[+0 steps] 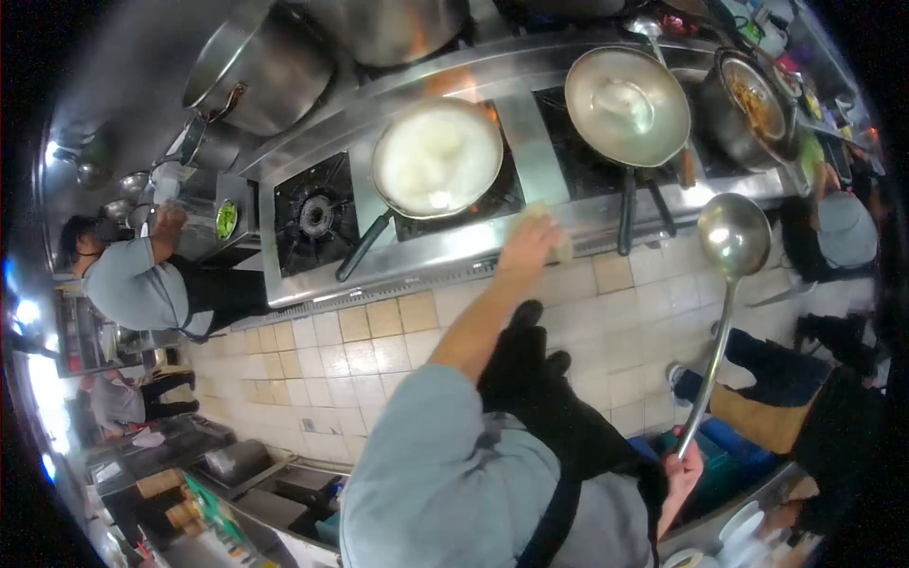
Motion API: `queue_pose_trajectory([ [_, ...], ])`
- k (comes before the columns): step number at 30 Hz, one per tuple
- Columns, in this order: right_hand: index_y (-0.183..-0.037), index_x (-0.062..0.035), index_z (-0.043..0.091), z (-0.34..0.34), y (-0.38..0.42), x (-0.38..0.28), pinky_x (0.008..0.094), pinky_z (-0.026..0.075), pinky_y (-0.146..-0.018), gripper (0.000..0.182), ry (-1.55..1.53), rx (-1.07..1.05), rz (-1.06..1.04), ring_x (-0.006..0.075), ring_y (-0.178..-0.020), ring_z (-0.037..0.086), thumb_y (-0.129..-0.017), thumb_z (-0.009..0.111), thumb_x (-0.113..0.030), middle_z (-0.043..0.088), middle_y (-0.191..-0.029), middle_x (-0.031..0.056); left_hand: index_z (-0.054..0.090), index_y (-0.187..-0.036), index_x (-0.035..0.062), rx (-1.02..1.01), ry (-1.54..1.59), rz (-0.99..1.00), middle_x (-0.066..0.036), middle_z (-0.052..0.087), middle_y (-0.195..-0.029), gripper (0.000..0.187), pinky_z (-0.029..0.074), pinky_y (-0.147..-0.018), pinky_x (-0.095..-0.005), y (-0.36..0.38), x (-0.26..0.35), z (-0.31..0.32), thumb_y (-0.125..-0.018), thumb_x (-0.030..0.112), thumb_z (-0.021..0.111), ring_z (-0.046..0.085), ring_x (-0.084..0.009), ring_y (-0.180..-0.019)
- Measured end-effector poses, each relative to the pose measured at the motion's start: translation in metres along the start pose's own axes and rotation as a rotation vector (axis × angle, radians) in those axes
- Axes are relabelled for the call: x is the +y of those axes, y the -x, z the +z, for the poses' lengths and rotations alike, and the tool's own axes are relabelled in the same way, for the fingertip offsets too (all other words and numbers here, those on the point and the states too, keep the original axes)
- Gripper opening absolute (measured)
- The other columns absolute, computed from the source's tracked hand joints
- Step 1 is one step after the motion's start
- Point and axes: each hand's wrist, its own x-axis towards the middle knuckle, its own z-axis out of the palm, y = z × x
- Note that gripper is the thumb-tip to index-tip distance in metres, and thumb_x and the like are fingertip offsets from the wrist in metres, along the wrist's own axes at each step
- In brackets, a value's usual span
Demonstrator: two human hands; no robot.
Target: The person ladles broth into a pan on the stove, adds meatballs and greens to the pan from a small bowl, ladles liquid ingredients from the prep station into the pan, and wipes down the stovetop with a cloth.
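Observation:
My left hand is closed on a pale cloth at the steel front edge of the stove. In my right hand, low at the right, is the handle of a long steel ladle; its bowl is up near the stove front. Left of my left hand, a pan of white, foamy liquid sits over a burner with flames behind it, its black handle pointing toward me. Farther right stands a wide metal pan with a little liquid in it.
Large pots stand behind the stove, and a bare burner is at its left. A dark pot with brown food is at the right. Co-workers stand at the left and right. Behind me is a counter.

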Motion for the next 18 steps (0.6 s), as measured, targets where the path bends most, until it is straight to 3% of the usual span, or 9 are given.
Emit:
queue_pose_trajectory([
  [6, -0.123, 0.0053, 0.058, -0.021, 0.003, 0.074, 0.0206, 0.035, -0.046, 0.061, -0.055, -0.157, 0.044, 0.0066, -0.048, 0.047, -0.081, 0.075, -0.036, 0.053, -0.060, -0.0015, 0.051, -0.131, 0.0199, -0.004, -0.118, -0.238, -0.011, 0.045, -0.144, 0.049, 0.039, -0.108, -0.0481, 0.095, -0.073, -0.026, -0.084, 0.008, 0.055, 0.047, -0.0368, -0.126],
  [9, -0.125, 0.0075, 0.055, -0.007, -0.001, 0.053, 0.0222, 0.038, -0.044, 0.058, -0.046, -0.199, 0.084, 0.0070, -0.044, 0.046, -0.084, 0.073, -0.029, 0.051, -0.057, -0.0011, 0.049, -0.133, 0.0187, 0.001, -0.186, -0.310, -0.014, 0.042, -0.146, 0.047, 0.039, -0.109, -0.0494, 0.103, -0.081, -0.019, -0.086, 0.010, 0.052, 0.046, -0.0395, -0.127],
  [12, -0.124, 0.0083, 0.055, -0.005, 0.007, 0.050, 0.0219, 0.037, -0.046, 0.062, -0.037, -0.291, -0.012, 0.0061, -0.049, 0.047, -0.084, 0.072, -0.036, 0.050, -0.059, -0.0015, 0.046, -0.137, 0.0210, -0.047, -0.176, -0.379, -0.017, 0.038, -0.150, 0.052, 0.039, -0.110, -0.0444, 0.100, -0.072, -0.029, -0.087, 0.006, 0.052, 0.044, -0.0392, -0.132],
  [15, -0.124, 0.0083, 0.054, -0.001, 0.009, 0.058, 0.0222, 0.036, -0.047, 0.065, 0.075, -0.314, -0.096, 0.0063, -0.050, 0.045, -0.084, 0.072, -0.039, 0.049, -0.060, -0.0010, 0.047, -0.137, 0.0211, -0.042, -0.075, -0.349, -0.014, 0.039, -0.149, 0.054, 0.040, -0.110, -0.0438, 0.108, -0.077, -0.040, -0.086, 0.004, 0.053, 0.045, -0.0376, -0.132],
  [18, -0.123, 0.0085, 0.054, 0.053, 0.026, 0.008, 0.0231, 0.035, -0.048, 0.064, 0.096, -0.339, -0.151, 0.0068, -0.049, 0.043, -0.083, 0.071, -0.038, 0.048, -0.059, -0.0009, 0.048, -0.136, 0.0201, -0.007, 0.035, -0.252, -0.012, 0.040, -0.150, 0.054, 0.040, -0.110, -0.0428, 0.130, -0.092, -0.055, -0.085, 0.002, 0.054, 0.045, -0.0360, -0.132],
])
